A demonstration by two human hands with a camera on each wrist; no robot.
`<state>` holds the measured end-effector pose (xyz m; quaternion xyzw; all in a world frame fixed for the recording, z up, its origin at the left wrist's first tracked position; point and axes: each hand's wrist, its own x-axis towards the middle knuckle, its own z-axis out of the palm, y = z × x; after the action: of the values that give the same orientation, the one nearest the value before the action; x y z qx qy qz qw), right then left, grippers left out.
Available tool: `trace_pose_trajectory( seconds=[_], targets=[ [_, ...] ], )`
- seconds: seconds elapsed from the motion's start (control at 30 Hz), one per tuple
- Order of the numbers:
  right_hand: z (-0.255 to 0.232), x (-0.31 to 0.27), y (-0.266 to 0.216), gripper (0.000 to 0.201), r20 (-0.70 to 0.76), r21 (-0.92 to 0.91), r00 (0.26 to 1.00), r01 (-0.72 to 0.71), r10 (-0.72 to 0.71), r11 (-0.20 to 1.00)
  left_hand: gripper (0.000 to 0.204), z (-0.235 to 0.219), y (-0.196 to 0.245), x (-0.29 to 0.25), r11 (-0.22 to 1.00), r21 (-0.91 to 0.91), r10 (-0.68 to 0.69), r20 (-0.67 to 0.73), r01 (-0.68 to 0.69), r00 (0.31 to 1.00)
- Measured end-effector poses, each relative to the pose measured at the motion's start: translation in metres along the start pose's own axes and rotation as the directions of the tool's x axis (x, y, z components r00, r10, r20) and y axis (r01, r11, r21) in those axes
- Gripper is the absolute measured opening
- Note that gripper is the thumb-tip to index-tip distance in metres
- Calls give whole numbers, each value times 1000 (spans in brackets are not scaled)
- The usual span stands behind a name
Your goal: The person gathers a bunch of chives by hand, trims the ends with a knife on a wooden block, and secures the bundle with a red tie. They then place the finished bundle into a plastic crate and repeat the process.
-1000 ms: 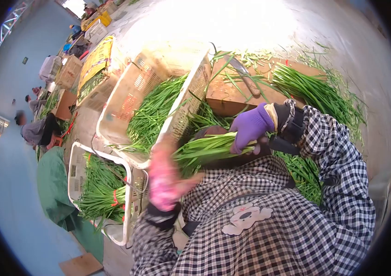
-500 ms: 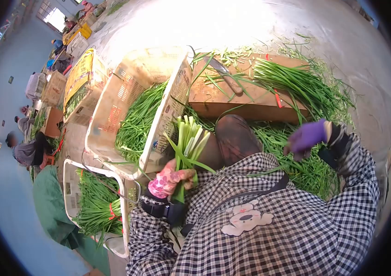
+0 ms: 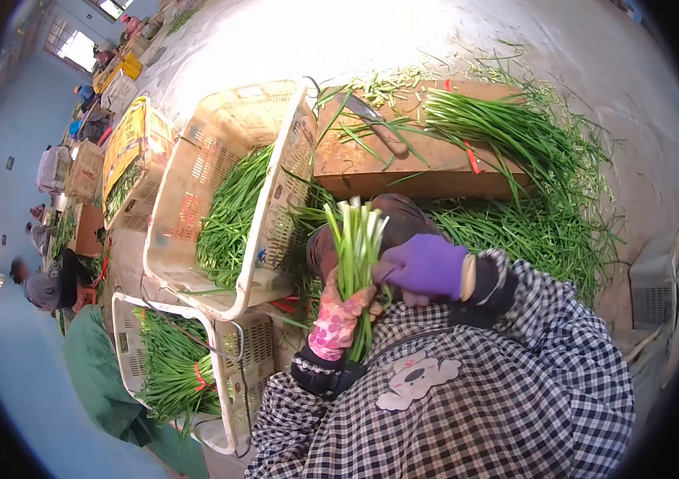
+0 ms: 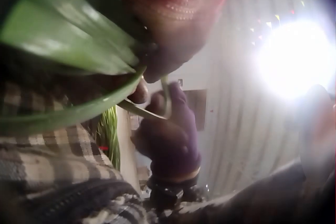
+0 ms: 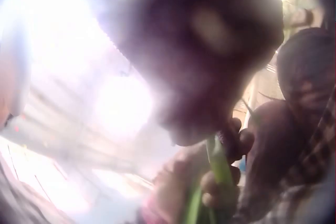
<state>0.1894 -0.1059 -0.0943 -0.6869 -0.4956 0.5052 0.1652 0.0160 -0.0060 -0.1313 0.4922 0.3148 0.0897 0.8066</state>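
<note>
Gripping a bunch of chives (image 3: 355, 251) upright over the lap, the left hand (image 3: 339, 323) has its pink-gloved fingers curled round the stalks, pale ends up. The purple-gloved right hand (image 3: 427, 267) is at the bunch's side, fingers bent in, and seems to pinch a slender leaf (image 4: 167, 98) that bends away from the rest (its tips are too shadowed for me to swear to it).

From where I stand, the work looks well under way but far from over. In the smaller crate (image 3: 122, 335), low on the left, lie gathered chives (image 3: 176, 371) with a red band (image 3: 200, 375) round them, and I would count those as done. On the low wooden block (image 3: 371, 164) rests a thick sheaf (image 3: 475, 120), its white ends lined up neatly; red strips show by it, though I cannot tell whether either goes right round. I'd call that one nearly finished, or finished.

The bunch in hand is another matter: no band shows on it, so tidying and tying are, I'd judge, left to do. Plenty of loose stuff waits too, with untied chives (image 3: 236, 215) inside the big crate (image 3: 168, 199) and a broad heap (image 3: 515, 239) between the block and the person's lap. The knife (image 3: 387, 136) lies on the block, in nobody's grip, near a scatter of pale trimmings (image 3: 395, 84).
</note>
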Motion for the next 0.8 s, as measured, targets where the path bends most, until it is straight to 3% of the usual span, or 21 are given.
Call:
trace_pose_trajectory(
  seconds=[0.03, 0.07, 0.13, 0.17, 0.2, 0.23, 0.27, 0.3, 0.33, 0.4, 0.43, 0.47, 0.53, 0.57, 0.6, 0.63, 0.67, 0.73, 0.77, 0.8],
  targets=[
    [11, 13, 46, 30, -164, 168, 938, 332, -305, 928, 50, -6, 1, 0, 983, -180, 31, 98, -13, 995],
    [18, 17, 73, 21, -365, 264, 763, 634, -533, 727, 45, -9, 2, 0, 934, -358, 79, 188, -6, 979],
    [-21, -41, 42, 19, -599, -58, 440, 809, -669, 584, 39, -10, 4, -2, 947, -321, 82, 173, -22, 981],
    [-27, -52, 69, 21, -537, 437, 686, 724, -491, 533, 37, -16, 3, -4, 966, -259, 9, 116, 21, 993],
    [-33, -68, 102, 23, -338, 819, 874, 456, -348, 348, 38, -19, 2, -5, 977, -200, -59, 55, 69, 997],
    [-45, -78, 117, 26, -310, 583, 867, 498, -390, 642, 41, -16, 3, -6, 989, -143, -33, 33, 37, 999],
    [-52, -85, 116, 29, -267, 259, 868, 483, -418, 836, 41, -12, 6, -7, 988, -146, -39, 40, 45, 998],
    [-47, -96, 106, 38, 13, 425, 979, -190, 203, 885, 43, -6, 9, -8, 984, -158, -82, 29, 86, 996],
    [-43, -97, 107, 51, -129, -295, 939, -342, 318, 892, 45, -1, 8, -7, 977, -170, -125, 18, 126, 992],
    [-31, -91, 101, 51, -310, -329, 882, -450, 355, 830, 49, -1, -1, -1, 978, -157, -120, 96, 134, 988],
    [-25, -83, 92, 53, -397, -56, 916, -90, 61, 994, 49, 2, -5, 2, 977, -145, -134, 144, 155, 980],
    [-18, -71, 84, 54, -549, 169, 814, 331, -190, 928, 49, 5, -8, 3, 975, -132, -150, 189, 177, 970],
    [-10, -44, 61, 47, -717, 68, 609, 545, -339, 836, 50, 10, -9, 2, 973, -130, -158, 230, 191, 960],
    [-4, -31, 54, 47, -723, 71, 605, 546, -335, 835, 50, 13, -8, 2, 977, -121, -143, 228, 174, 963],
    [3, -18, 48, 42, -681, 386, 710, 555, -178, 737, 50, 13, -7, 3, 982, -113, -124, 224, 153, 967],
    [6, -10, 44, 37, -579, 659, 814, 505, -53, 558, 50, 14, -5, 3, 983, -109, -123, 221, 150, 968],
    [5, -6, 43, 37, -576, 659, 815, 506, -59, 556, 50, 13, -4, 2, 981, -110, -131, 223, 158, 966],
    [5, -1, 40, 26, -663, 527, 747, 508, -45, 681, 51, 9, -3, 0, 979, -116, -140, 217, 168, 966],
    [4, -7, 30, 19, -651, 614, 755, 466, 76, 637, 49, 6, -3, 0, 977, -122, -140, 244, 174, 959],
    [5, -2, 35, 19, -650, 616, 756, 463, 78, 638, 47, 5, -4, 1, 975, -129, -140, 275, 181, 951]
  ],
)
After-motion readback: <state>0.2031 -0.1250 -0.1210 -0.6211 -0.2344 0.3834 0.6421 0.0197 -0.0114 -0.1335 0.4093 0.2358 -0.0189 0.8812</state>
